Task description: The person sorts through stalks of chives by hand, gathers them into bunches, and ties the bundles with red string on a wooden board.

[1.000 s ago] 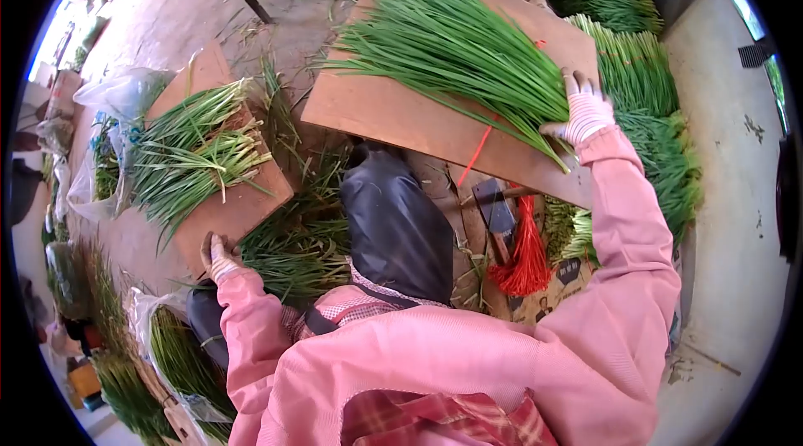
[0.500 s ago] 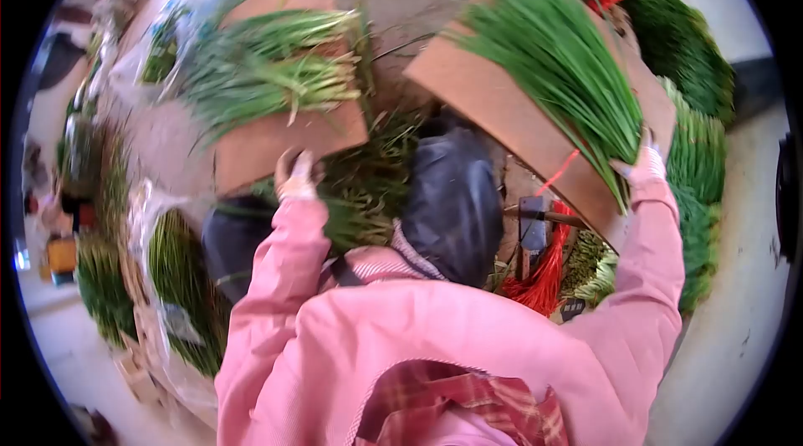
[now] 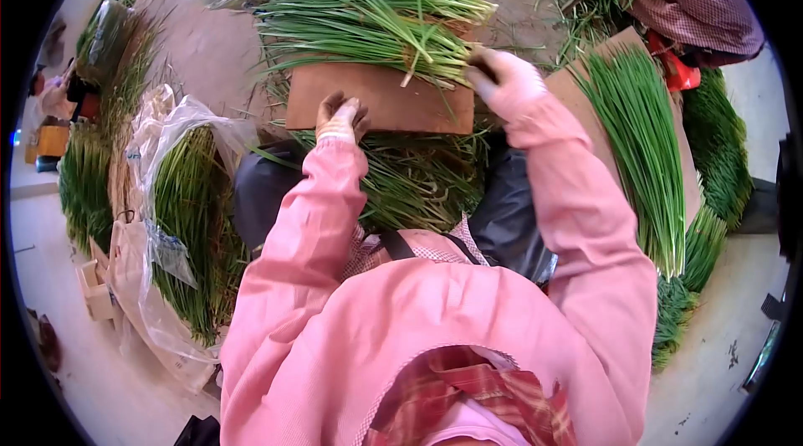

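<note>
Long green stalks (image 3: 351,15) lie across a brown board (image 3: 376,99) in front of me, their pale ends toward the right. My right hand (image 3: 502,82), gloved, is at those pale ends with its fingers curled in; what it pinches, if anything, is hidden. Over the board's near left edge my left hand (image 3: 341,118), also gloved, has its fingers bent and apart, holding nothing. A second green bundle (image 3: 640,140) rests untouched on another board (image 3: 569,94) at the right.
A clear plastic bag (image 3: 155,220) with stalks stands at the left. Another person's checked sleeve (image 3: 698,11) is at the upper right, by a red bag (image 3: 679,74). Loose stalks (image 3: 418,182) lie between my knees.
My view has turned left. My right hand has left the bundle on the right board and moved to the stalks on the left board. My left hand is still near that board's edge.
</note>
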Tool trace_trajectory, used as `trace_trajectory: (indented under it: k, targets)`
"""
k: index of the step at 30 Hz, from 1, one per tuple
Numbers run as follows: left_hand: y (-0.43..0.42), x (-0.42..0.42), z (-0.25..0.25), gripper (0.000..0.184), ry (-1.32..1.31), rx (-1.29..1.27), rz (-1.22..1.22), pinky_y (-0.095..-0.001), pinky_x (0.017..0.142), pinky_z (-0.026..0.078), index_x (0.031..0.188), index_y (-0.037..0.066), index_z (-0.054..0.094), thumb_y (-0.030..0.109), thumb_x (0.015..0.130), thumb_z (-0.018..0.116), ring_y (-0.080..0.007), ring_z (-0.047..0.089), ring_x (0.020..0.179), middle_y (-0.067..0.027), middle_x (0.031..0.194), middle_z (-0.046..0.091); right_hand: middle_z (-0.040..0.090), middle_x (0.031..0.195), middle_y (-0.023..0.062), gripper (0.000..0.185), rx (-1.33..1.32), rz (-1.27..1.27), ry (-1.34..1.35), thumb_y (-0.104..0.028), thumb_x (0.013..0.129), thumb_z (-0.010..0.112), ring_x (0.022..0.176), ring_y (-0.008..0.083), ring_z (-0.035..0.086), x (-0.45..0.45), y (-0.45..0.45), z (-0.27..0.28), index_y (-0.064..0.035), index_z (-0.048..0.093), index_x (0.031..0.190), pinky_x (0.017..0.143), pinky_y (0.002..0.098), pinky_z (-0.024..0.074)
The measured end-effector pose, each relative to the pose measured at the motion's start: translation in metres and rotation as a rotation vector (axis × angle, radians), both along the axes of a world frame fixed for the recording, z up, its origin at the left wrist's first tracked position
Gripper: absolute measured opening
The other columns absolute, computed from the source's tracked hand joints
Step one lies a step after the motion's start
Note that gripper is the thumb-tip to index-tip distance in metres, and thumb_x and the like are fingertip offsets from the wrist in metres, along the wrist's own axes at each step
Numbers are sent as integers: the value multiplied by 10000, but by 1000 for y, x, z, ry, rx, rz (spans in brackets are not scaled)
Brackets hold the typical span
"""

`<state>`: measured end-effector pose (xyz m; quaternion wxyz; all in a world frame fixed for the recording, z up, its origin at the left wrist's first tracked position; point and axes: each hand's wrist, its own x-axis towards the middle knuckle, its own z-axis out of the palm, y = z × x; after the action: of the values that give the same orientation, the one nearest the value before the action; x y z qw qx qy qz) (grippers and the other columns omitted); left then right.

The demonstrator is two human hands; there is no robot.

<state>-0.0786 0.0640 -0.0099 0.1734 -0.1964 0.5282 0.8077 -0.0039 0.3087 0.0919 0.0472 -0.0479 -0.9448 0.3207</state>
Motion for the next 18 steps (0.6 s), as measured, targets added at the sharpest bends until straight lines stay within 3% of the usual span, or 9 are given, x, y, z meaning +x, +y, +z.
trace_trajectory:
  k: [5,8,9,10,12,14,16,18]
  targets:
    - [-31,31,14,252,54,144,-99,-287,598,474,1000,89,532,43,759,590,-182,573,717,-55,828,579,578,942,190,436,255,-47,-321,-388,735,580,905,337,539,-88,-28,-51,-33,543,985,776,375,422]
    - [-38,34,22,251,59,87,-160,-245,573,484,1002,79,541,70,758,601,-135,576,681,-26,807,584,590,937,170,436,161,-56,-298,-382,735,577,893,321,548,-106,-9,-59,-36,564,1000,783,353,421]
    - [-37,35,24,248,78,60,-144,-218,528,462,989,72,547,92,751,617,-111,564,624,-9,772,582,600,931,153,438,96,-101,-331,-364,732,592,873,263,566,-104,-11,-40,-28,566,1012,787,327,416]
    - [-35,34,29,248,78,68,-142,-218,528,462,989,72,547,92,751,617,-111,564,624,-9,772,582,613,822,90,372,-65,-183,-243,-295,722,629,726,174,559,-100,-13,-36,-31,576,979,654,294,434]
    - [-30,37,39,259,101,37,-264,-201,487,425,986,62,546,110,747,631,-95,526,557,-11,742,573,572,711,25,214,-673,-296,-169,-203,736,637,645,114,504,-69,-35,-20,-64,590,891,591,256,408]
    - [-16,40,41,286,6,84,-332,-177,407,344,985,59,539,162,745,653,-78,460,496,-36,694,547,527,698,-26,168,-904,-259,-300,-133,732,643,631,55,463,-26,-60,-6,-82,571,875,542,212,370]
    - [-4,40,34,361,12,2,-398,-190,392,356,944,64,565,326,717,665,-69,448,446,-24,671,554,529,712,-30,188,-939,-169,-251,-117,732,646,642,54,470,10,-74,-43,-75,552,890,550,205,371]
    - [0,36,20,347,-43,18,-469,-199,379,344,926,76,560,340,721,656,-69,434,436,-12,654,544,521,706,-39,215,-1124,-250,-306,-90,729,647,648,56,470,39,-100,-42,-70,544,917,556,199,373]
